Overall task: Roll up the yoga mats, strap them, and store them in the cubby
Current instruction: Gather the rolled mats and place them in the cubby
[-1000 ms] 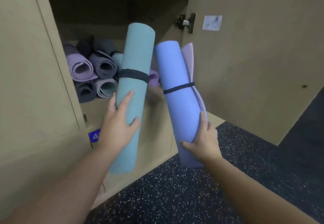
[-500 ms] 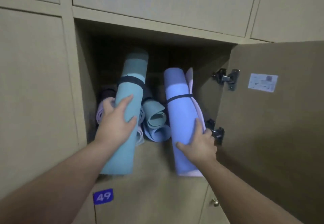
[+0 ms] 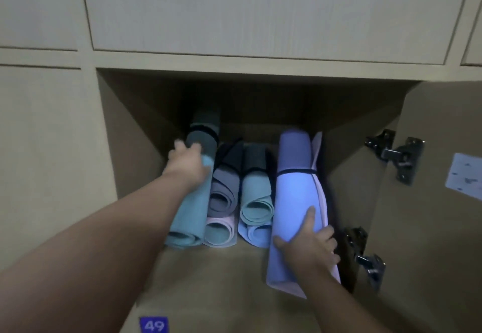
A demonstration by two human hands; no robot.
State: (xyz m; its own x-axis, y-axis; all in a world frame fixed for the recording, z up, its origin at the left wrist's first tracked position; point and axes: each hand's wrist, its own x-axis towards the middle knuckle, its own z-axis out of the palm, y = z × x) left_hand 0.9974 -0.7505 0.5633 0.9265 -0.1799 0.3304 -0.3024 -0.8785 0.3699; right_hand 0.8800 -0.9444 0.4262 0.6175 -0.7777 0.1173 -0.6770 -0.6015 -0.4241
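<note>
From the head camera, the cubby (image 3: 125, 134) stood open, its door (image 3: 430, 228) swung to the right. The left hand (image 3: 186, 165) gripped the teal mat (image 3: 191, 215) at the cubby's left wall, fingers curled round it near its black strap (image 3: 206, 134). The right hand (image 3: 310, 244) clasped the blue mat (image 3: 296, 189) at the right wall, thumb spread. Between them lay four stacked rolls (image 3: 242, 202).
</note>
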